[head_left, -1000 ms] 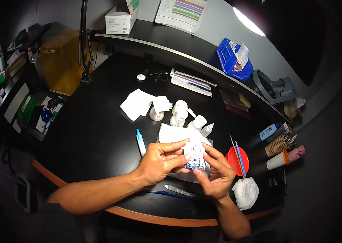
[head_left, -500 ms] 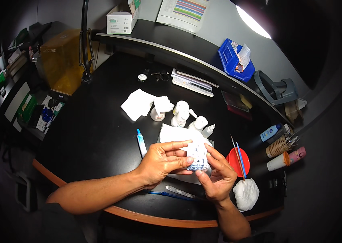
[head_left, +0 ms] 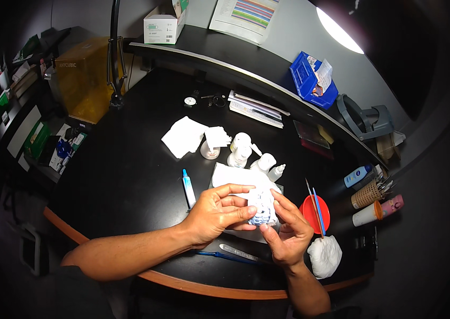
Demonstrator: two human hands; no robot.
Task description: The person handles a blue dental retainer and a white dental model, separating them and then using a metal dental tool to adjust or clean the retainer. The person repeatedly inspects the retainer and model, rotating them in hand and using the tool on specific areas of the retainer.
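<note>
With left hand (head_left: pixel 211 218) and right hand (head_left: pixel 290 234), gripping a blue-white piece (head_left: pixel 261 206) from both sides — holding it right of the tube (head_left: pixel 188 189), left of the red bowl (head_left: pixel 306 211) (brushes (head_left: pixel 318 207) across it).

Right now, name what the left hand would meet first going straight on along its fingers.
The left hand touches the white-and-blue piece; straight past it, the right hand would likely come first, though depth is unclear from this view.
</note>
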